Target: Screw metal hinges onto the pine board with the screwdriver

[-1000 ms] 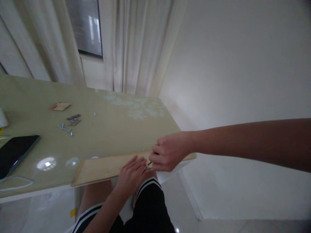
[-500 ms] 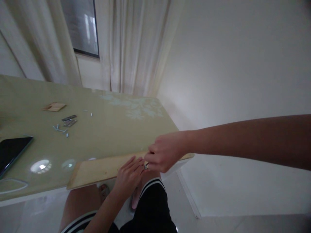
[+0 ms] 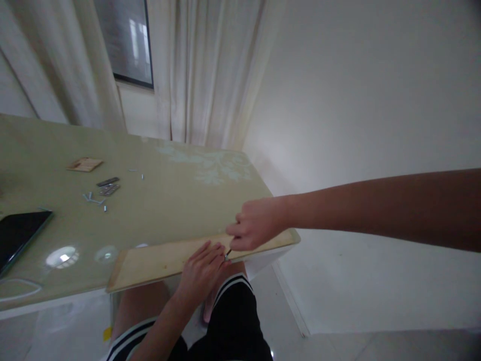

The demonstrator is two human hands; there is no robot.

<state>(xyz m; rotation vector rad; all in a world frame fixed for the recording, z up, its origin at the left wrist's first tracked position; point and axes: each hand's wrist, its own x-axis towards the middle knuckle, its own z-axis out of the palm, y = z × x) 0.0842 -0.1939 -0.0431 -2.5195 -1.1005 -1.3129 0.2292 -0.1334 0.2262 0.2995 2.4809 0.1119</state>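
A long pale wooden board (image 3: 150, 263) lies along the table's front edge, its near edge over my legs. My left hand (image 3: 203, 265) rests on the board with fingers stretched flat across the top. Just right of those fingers, my right hand (image 3: 255, 225) is closed in a pinch above the board. From its fingers a thin dark metal rod-like tool (image 3: 228, 253) slants down to the board's near edge, beside my left fingertips. What the tool's tip meets is too small to tell.
On the green-topped table (image 3: 180, 200) lie several metal plates (image 3: 108, 188), several small bolts (image 3: 92, 198) and a small wooden piece (image 3: 85, 164). A dark-screened tablet (image 3: 22, 233) and a white cable (image 3: 37, 288) are at left. A white wall (image 3: 376, 125) stands at right.
My right hand has risen slightly and its wrist has turned, so more of the thin tool shows below the fingers. My left hand stays on the board.
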